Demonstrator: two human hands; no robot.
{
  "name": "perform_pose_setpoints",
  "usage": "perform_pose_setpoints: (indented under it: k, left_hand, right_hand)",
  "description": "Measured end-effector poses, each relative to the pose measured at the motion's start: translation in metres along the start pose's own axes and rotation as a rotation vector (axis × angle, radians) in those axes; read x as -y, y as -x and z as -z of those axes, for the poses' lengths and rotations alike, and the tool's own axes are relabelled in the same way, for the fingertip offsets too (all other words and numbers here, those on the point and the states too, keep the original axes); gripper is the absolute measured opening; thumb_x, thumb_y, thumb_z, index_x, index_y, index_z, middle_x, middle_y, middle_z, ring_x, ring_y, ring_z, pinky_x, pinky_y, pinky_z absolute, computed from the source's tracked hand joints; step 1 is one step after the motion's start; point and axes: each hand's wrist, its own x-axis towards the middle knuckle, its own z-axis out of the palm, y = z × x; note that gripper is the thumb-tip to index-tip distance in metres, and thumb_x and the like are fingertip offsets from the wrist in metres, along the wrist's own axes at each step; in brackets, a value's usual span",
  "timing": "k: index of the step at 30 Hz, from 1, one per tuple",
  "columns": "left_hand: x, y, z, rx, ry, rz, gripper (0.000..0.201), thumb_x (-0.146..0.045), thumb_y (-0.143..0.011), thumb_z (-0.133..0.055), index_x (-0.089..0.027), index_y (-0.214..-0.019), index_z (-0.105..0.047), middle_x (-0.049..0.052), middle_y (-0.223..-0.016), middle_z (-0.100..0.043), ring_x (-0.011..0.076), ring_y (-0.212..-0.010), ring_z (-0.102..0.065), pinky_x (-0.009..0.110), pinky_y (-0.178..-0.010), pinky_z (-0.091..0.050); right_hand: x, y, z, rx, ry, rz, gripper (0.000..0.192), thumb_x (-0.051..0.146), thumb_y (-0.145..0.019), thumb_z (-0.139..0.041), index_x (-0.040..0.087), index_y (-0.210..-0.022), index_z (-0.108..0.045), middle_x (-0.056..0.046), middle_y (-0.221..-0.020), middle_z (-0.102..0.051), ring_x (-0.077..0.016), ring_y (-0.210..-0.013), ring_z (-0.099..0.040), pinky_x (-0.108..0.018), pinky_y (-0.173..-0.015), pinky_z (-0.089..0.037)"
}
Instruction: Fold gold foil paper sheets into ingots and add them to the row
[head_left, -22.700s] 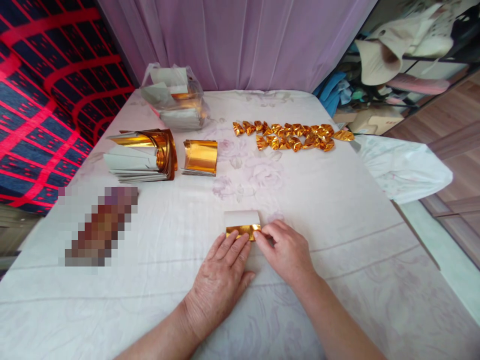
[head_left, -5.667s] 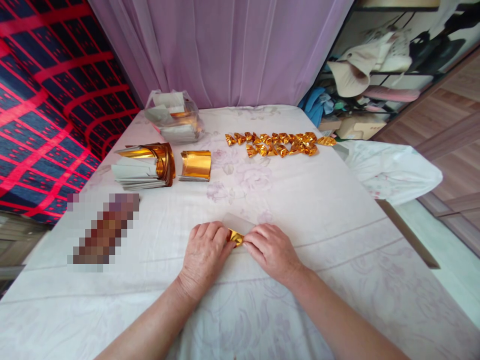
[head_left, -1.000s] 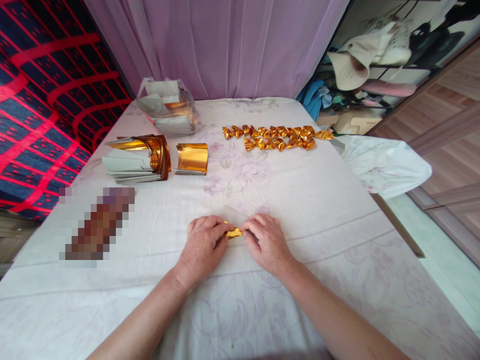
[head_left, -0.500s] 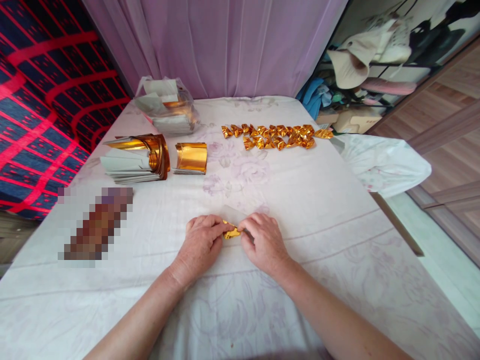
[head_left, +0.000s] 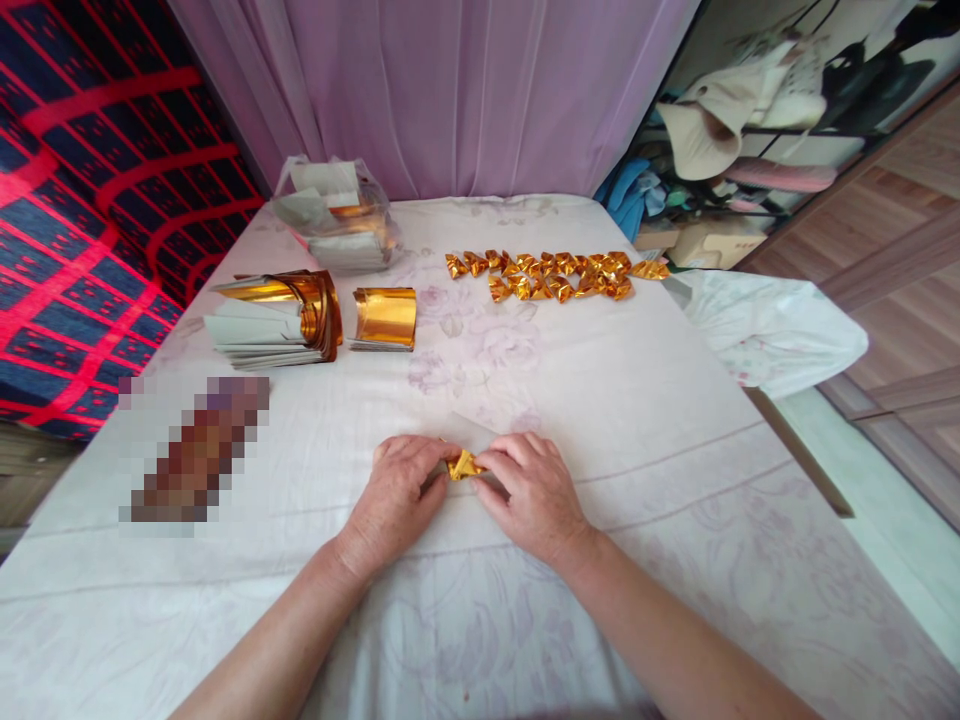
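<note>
Gold foil piece [head_left: 464, 465] sits pinched between left hand [head_left: 397, 495] and right hand [head_left: 532, 492] fingertips.

We have folded the gold foil paper [head_left: 464, 466] down from a flat strip with a broad white flap into a small pointed packet. Our left hand [head_left: 397, 492] and right hand [head_left: 529, 490] have closed in from either side, fingertips now pinching it between them on the bed.
</note>
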Motion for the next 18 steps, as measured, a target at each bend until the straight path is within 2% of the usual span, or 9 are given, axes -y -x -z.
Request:
perform_pose_setpoints:
  k: [4,9,14,18]
  left_hand:
    - [-0.0001,0.0003,0.0028,-0.028,-0.098,-0.045,0.029,-0.012,-0.088,-0.052,-0.022,-0.111,-0.066,0.005,-0.111,-0.068,0.0226,-0.103,-0.060,0.041,-0.089,-0.045]
    - [0.0029,0.0002,0.0077,-0.013,-0.205,-0.066,0.030,-0.017,-0.087,-0.058,-0.023,-0.114,-0.066,0.006,-0.127,-0.064,0.0268,-0.119,-0.054,0.046,-0.098,-0.039]
    - [0.0041,0.0002,0.0091,-0.004,-0.219,-0.063,0.028,-0.019,-0.087,-0.060,-0.025,-0.114,-0.066,0.004,-0.125,-0.066,0.0262,-0.118,-0.056,0.048,-0.100,-0.035]
    - [-0.0017,0.0006,0.0074,-0.028,-0.220,-0.054,0.020,-0.023,-0.088,-0.062,-0.026,-0.107,-0.069,0.003,-0.113,-0.069,0.0233,-0.106,-0.061,0.047,-0.099,-0.034]
  right_hand:
    - [-0.0009,0.0005,-0.0002,0.016,0.002,0.005,0.010,0.024,-0.083,-0.067,0.022,-0.092,-0.067,-0.004,-0.091,-0.066,-0.0215,-0.087,-0.056,-0.036,-0.079,-0.039]
    - [-0.0014,0.0011,-0.0011,0.007,0.000,0.015,0.010,0.024,-0.083,-0.068,0.022,-0.093,-0.067,-0.003,-0.090,-0.067,-0.0218,-0.087,-0.057,-0.036,-0.079,-0.039]
    - [-0.0005,0.0004,-0.0013,-0.010,0.006,0.019,0.008,0.025,-0.084,-0.067,0.022,-0.091,-0.068,-0.003,-0.090,-0.067,-0.0217,-0.087,-0.056,-0.036,-0.078,-0.039]
    - [-0.0010,-0.0012,-0.0008,-0.033,0.022,0.022,0.007,0.026,-0.088,-0.063,0.021,-0.085,-0.068,-0.004,-0.087,-0.066,-0.0204,-0.084,-0.056,-0.035,-0.076,-0.039]
